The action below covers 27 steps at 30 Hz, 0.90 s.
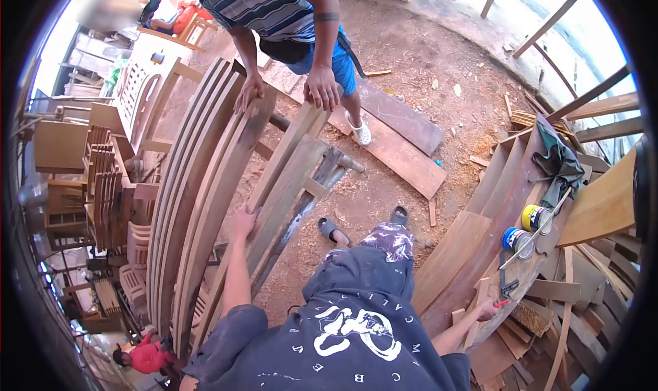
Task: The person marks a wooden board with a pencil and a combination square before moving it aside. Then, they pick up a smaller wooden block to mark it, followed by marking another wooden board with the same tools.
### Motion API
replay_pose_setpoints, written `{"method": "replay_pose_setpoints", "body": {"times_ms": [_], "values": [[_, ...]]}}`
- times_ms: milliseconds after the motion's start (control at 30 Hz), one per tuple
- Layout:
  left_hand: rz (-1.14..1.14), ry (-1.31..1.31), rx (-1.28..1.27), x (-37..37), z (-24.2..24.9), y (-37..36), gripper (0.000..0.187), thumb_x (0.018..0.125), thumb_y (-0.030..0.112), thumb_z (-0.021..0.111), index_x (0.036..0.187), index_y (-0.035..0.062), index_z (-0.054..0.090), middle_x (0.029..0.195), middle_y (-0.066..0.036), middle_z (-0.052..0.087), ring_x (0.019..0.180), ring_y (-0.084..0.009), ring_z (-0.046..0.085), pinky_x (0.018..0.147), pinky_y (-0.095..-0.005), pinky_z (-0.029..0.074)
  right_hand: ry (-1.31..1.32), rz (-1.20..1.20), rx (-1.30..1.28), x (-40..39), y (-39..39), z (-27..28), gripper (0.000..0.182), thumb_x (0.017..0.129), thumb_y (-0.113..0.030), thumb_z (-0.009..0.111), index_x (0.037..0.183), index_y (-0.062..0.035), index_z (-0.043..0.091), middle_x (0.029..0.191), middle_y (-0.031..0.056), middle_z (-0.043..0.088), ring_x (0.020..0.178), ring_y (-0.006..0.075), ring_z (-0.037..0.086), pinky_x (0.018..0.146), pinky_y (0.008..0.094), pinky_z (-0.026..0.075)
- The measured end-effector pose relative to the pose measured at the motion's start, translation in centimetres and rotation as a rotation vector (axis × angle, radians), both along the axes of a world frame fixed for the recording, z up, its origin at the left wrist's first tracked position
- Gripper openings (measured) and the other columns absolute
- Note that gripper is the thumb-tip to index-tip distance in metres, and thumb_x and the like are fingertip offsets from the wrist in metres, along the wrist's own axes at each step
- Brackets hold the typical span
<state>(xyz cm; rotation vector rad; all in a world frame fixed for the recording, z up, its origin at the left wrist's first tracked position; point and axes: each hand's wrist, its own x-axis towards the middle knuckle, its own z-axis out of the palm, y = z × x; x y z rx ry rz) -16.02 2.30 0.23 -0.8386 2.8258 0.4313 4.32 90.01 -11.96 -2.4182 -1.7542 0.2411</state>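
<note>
My left hand (245,221) is closed at the edge of a long curved wooden plank (288,165), one of several standing on edge side by side. At the bench on the right, my right hand (487,311) is closed around a slim red stick-like tool (502,302); its exact kind is too small to tell. A dark metal clamp (507,282) lies just beyond that hand. Across the planks, a co-worker's two hands (321,88) rest on the plank ends.
Two cans, one yellow-labelled (537,218) and one blue-labelled (517,242), stand on the bench with a dark cloth (558,161). Flat boards (391,141) lie on the shaving-strewn ground. Wooden chairs (106,185) fill the left side, and offcuts (582,322) are heaped at right.
</note>
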Motion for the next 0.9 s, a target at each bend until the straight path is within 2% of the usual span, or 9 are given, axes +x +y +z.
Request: {"method": "replay_pose_setpoints", "body": {"times_ms": [33, 100, 200, 300, 367, 467, 600, 667, 900], "values": [[0.021, -0.105, -0.066, -0.3, 0.3, 0.2, 0.056, 0.086, 0.050, 0.078, 0.118, 0.0045, 0.070, 0.103, -0.029, 0.073, 0.100, -0.0451, 0.071, 0.085, -0.0526, 0.056, 0.009, -0.001, -0.034, -0.6, 0.6, -0.1, 0.037, 0.100, -0.033, 0.064, 0.111, 0.0004, 0.072, 0.101, 0.0174, 0.076, 0.078, 0.0343, 0.073, 0.063, 0.0475, 0.056], [-0.041, -0.103, -0.105, -0.3, 0.4, 0.3, 0.059, 0.090, 0.050, 0.074, 0.118, -0.0009, 0.066, 0.102, -0.031, 0.072, 0.100, -0.0477, 0.070, 0.086, -0.0539, 0.055, 0.024, 0.016, -0.081, -0.8, 2.5, -0.9, 0.036, 0.100, -0.033, 0.064, 0.111, 0.0003, 0.072, 0.101, 0.0169, 0.076, 0.078, 0.0338, 0.072, 0.063, 0.0470, 0.055], [0.003, -0.199, -0.133, -0.7, 2.0, 1.7, 0.060, 0.092, 0.051, 0.072, 0.126, 0.0019, 0.063, 0.110, -0.029, 0.072, 0.109, -0.0471, 0.068, 0.094, -0.0545, 0.053, 0.053, 0.053, -0.141, -1.6, 3.8, -1.8, 0.036, 0.100, -0.033, 0.064, 0.111, 0.0000, 0.072, 0.100, 0.0162, 0.075, 0.077, 0.0331, 0.072, 0.062, 0.0464, 0.055], [0.080, -0.374, -0.248, -2.4, 3.2, 3.0, 0.064, 0.093, 0.050, 0.072, 0.137, 0.0061, 0.057, 0.126, -0.027, 0.069, 0.122, -0.0444, 0.064, 0.105, -0.0553, 0.049, 0.082, 0.069, -0.176, -2.8, 4.7, -2.2, 0.036, 0.100, -0.033, 0.064, 0.111, -0.0003, 0.072, 0.099, 0.0155, 0.075, 0.076, 0.0323, 0.071, 0.062, 0.0457, 0.055], [0.149, -0.463, -0.234, -2.2, 2.4, 2.2, 0.069, 0.094, 0.050, 0.071, 0.147, 0.0123, 0.050, 0.140, -0.024, 0.062, 0.133, -0.0418, 0.058, 0.113, -0.0556, 0.044, 0.098, 0.080, -0.192, -3.3, 5.2, -2.0, 0.035, 0.100, -0.033, 0.064, 0.111, -0.0004, 0.071, 0.099, 0.0150, 0.075, 0.076, 0.0318, 0.071, 0.062, 0.0453, 0.055], [0.150, -0.479, -0.172, -1.6, -1.1, -1.7, 0.073, 0.094, 0.050, 0.070, 0.154, 0.0160, 0.043, 0.147, -0.024, 0.058, 0.138, -0.0410, 0.054, 0.114, -0.0545, 0.044, 0.123, 0.091, -0.204, -4.1, 5.5, -1.9, 0.035, 0.100, -0.033, 0.064, 0.111, -0.0007, 0.071, 0.098, 0.0143, 0.074, 0.075, 0.0311, 0.070, 0.061, 0.0447, 0.054], [0.089, -0.492, -0.169, -2.2, -0.9, -2.1, 0.077, 0.095, 0.050, 0.070, 0.157, 0.0168, 0.038, 0.149, -0.024, 0.056, 0.140, -0.0409, 0.052, 0.114, -0.0536, 0.045, 0.143, 0.082, -0.213, -3.8, 6.0, -2.0, 0.034, 0.100, -0.033, 0.064, 0.111, -0.0010, 0.071, 0.097, 0.0133, 0.074, 0.074, 0.0301, 0.070, 0.061, 0.0438, 0.054], [0.170, -0.532, -0.143, -2.5, -0.6, -1.5, 0.080, 0.095, 0.050, 0.070, 0.158, 0.0131, 0.036, 0.151, -0.024, 0.055, 0.141, -0.0413, 0.052, 0.115, -0.0535, 0.044, 0.157, 0.081, -0.229, -4.1, 6.3, -2.3, 0.034, 0.100, -0.033, 0.064, 0.111, -0.0012, 0.071, 0.097, 0.0128, 0.073, 0.073, 0.0296, 0.069, 0.060, 0.0434, 0.054], [0.155, -0.514, -0.246, -2.2, -0.8, -0.8, 0.079, 0.095, 0.050, 0.069, 0.155, 0.0100, 0.039, 0.146, -0.025, 0.058, 0.138, -0.0422, 0.055, 0.114, -0.0544, 0.044, 0.224, 0.093, -0.243, -4.8, 8.6, -2.3, 0.033, 0.101, -0.032, 0.064, 0.112, -0.0018, 0.070, 0.096, 0.0112, 0.072, 0.071, 0.0279, 0.068, 0.060, 0.0418, 0.053]]}}
